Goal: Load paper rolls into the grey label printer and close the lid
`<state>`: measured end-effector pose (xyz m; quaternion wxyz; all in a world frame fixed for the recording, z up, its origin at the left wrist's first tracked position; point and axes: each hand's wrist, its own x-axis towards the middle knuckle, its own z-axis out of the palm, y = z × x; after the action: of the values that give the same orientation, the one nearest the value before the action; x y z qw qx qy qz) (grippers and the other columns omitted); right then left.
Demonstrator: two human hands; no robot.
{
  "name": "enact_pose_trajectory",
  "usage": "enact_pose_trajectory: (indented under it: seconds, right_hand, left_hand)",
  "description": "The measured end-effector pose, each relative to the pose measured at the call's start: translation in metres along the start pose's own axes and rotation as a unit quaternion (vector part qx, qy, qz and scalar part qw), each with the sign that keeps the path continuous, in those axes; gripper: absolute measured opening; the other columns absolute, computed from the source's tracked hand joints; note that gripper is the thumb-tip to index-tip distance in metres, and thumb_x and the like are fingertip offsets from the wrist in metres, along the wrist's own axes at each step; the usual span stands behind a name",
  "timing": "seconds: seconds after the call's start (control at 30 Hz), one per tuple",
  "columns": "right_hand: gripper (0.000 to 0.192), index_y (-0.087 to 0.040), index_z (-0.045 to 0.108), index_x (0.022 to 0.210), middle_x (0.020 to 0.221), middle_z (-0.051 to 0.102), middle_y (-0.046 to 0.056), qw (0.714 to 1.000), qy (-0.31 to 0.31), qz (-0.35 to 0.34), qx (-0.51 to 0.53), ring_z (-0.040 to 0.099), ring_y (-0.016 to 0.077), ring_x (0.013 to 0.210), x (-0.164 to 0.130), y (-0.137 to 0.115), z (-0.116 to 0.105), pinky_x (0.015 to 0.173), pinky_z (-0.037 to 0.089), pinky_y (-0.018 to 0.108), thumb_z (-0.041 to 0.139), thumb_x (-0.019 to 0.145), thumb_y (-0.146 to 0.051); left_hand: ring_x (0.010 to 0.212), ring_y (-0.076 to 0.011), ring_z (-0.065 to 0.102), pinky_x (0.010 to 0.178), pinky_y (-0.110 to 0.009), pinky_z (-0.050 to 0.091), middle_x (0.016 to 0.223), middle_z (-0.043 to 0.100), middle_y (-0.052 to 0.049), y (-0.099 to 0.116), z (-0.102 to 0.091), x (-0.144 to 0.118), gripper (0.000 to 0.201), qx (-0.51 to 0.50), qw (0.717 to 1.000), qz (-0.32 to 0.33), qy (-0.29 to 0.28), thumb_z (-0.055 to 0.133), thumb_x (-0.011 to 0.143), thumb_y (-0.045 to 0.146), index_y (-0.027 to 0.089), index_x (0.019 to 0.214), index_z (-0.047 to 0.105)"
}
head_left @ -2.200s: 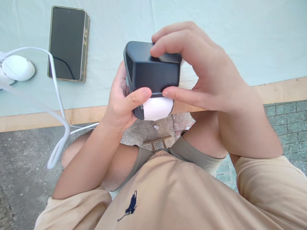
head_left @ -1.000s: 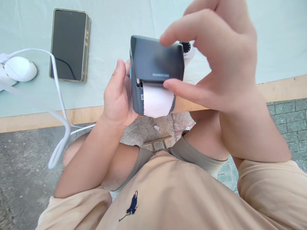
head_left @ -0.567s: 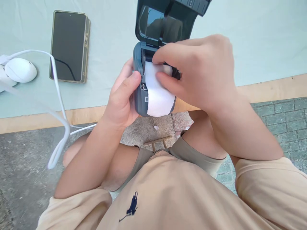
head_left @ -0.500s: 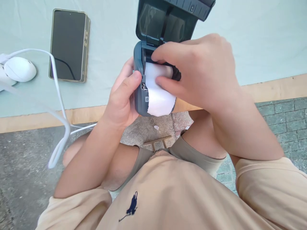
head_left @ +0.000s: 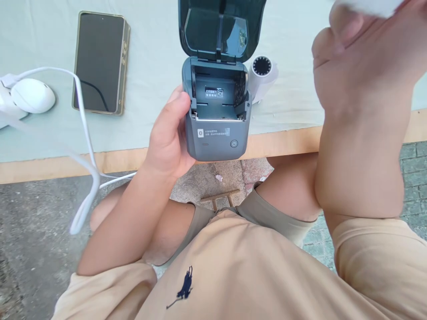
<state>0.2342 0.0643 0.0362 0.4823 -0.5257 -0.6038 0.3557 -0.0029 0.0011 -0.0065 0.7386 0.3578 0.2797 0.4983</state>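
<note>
My left hand (head_left: 170, 138) is closed around the left side of a small dark grey label printer (head_left: 216, 140), held at the table's front edge. Its dark see-through lid (head_left: 218, 31) stands up, and the paper bay shows bare inside. Up at the top right, my right hand (head_left: 356, 53) is raised and blurred, its fingers curled around a white paper roll (head_left: 376, 5) that is mostly cut off by the frame. Just right of the printer, another white paper roll (head_left: 267, 82) with a black toothed core lies on the table.
A phone in a clear case (head_left: 100, 62) lies on the pale tablecloth (head_left: 150, 40) at left. Beside it are a white rounded device (head_left: 33, 95) and a white cable (head_left: 82, 98) hanging over the wooden table edge (head_left: 133, 158).
My right hand has lifted the white paper roll out of the printer and carried it to the upper right. That uncovers the bay and the other roll. My left hand keeps its hold.
</note>
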Motion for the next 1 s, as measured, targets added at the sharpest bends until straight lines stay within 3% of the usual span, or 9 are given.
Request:
enact_pose_trajectory:
  seconds: [0.07,0.17,0.23,0.33,0.43,0.53,0.7,0.8,1.0]
  right_hand:
    - [0.063,-0.022,0.029,0.125,0.137,0.03,0.005,0.986,0.093,0.082,0.112,0.049,0.0057,0.077,0.008,0.008,-0.008,0.051,0.026,0.022,-0.017,0.083,-0.033]
    - [0.032,-0.024,0.04,0.113,0.118,0.045,0.002,0.983,0.13,0.096,0.083,0.055,0.0058,0.083,0.005,0.008,-0.009,0.056,0.034,0.02,0.024,0.089,-0.04]
    - [0.028,-0.024,0.046,0.108,0.103,0.052,0.001,0.994,0.107,0.019,-0.015,0.056,0.007,0.078,-0.003,0.006,-0.006,0.059,0.04,0.021,0.048,0.082,-0.033]
    - [0.033,-0.022,0.054,0.11,0.098,0.058,0.0,0.971,0.06,-0.092,-0.214,0.055,0.0094,0.081,-0.012,0.007,-0.006,0.069,0.046,0.025,0.055,0.077,-0.024]
    - [0.043,-0.02,0.055,0.113,0.103,0.058,0.0,0.93,0.016,-0.064,-0.363,0.056,0.0125,0.093,-0.014,0.009,-0.01,0.082,0.045,0.028,0.058,0.07,-0.015]
    - [0.049,-0.019,0.05,0.12,0.115,0.055,0.002,0.92,-0.001,-0.05,-0.389,0.055,0.0151,0.104,-0.016,0.005,-0.012,0.091,0.044,0.031,0.055,0.072,-0.015]
    - [0.036,-0.015,0.052,0.117,0.111,0.056,0.005,0.902,0.014,-0.2,-0.382,0.058,0.0132,0.099,-0.031,-0.017,0.01,0.081,0.046,0.027,0.042,0.085,-0.026]
    - [0.036,-0.014,0.058,0.111,0.108,0.054,0.01,0.898,-0.053,-0.182,-0.397,0.054,0.0168,0.102,-0.037,-0.017,0.032,0.088,0.046,0.03,0.047,0.083,-0.033]
    - [0.036,-0.024,0.057,0.111,0.102,0.049,0.008,0.912,-0.078,-0.088,-0.392,0.049,0.014,0.092,-0.034,0.001,0.047,0.087,0.044,0.032,0.058,0.076,-0.03]
  left_hand:
    - [0.109,-0.0271,0.06,0.083,-0.039,0.056,0.09,0.067,-0.006,0.001,0.0,0.0,0.031,0.0,1.0,-0.01,0.006,0.049,0.083,0.044,0.021,0.101,0.058]
    - [0.103,-0.026,0.062,0.083,-0.04,0.056,0.096,0.067,-0.004,0.002,0.0,0.001,0.025,-0.013,1.0,-0.006,-0.011,0.05,0.084,0.042,0.024,0.098,0.059]
    - [0.101,-0.0259,0.062,0.083,-0.04,0.056,0.101,0.066,-0.003,0.002,0.0,0.001,0.025,-0.008,1.0,-0.008,-0.018,0.051,0.082,0.043,0.025,0.098,0.06]
    - [0.099,-0.0256,0.063,0.085,-0.04,0.056,0.102,0.066,-0.003,0.002,0.001,0.001,0.027,-0.003,1.0,-0.007,-0.021,0.051,0.083,0.043,0.024,0.099,0.061]
    - [0.098,-0.0241,0.063,0.086,-0.041,0.056,0.098,0.065,-0.003,0.001,0.002,0.001,0.026,-0.02,0.999,0.006,-0.032,0.048,0.086,0.04,0.021,0.1,0.061]
    - [0.096,-0.0219,0.063,0.083,-0.038,0.056,0.098,0.064,-0.004,0.001,0.001,0.001,0.025,-0.027,0.999,0.012,-0.038,0.047,0.087,0.038,0.021,0.099,0.061]
    - [0.097,-0.0216,0.063,0.085,-0.04,0.054,0.098,0.063,-0.003,0.003,0.002,0.001,0.028,-0.023,0.998,0.009,-0.051,0.041,0.09,0.037,0.021,0.101,0.06]
    - [0.106,-0.0251,0.061,0.093,-0.044,0.052,0.098,0.065,-0.005,0.003,0.004,0.001,0.029,-0.024,0.999,0.018,-0.041,0.039,0.09,0.036,0.02,0.1,0.06]
    - [0.121,-0.0301,0.052,0.096,-0.049,0.051,0.104,0.066,-0.006,0.001,0.003,0.004,0.036,-0.045,0.998,0.024,-0.031,0.034,0.089,0.038,0.02,0.099,0.062]
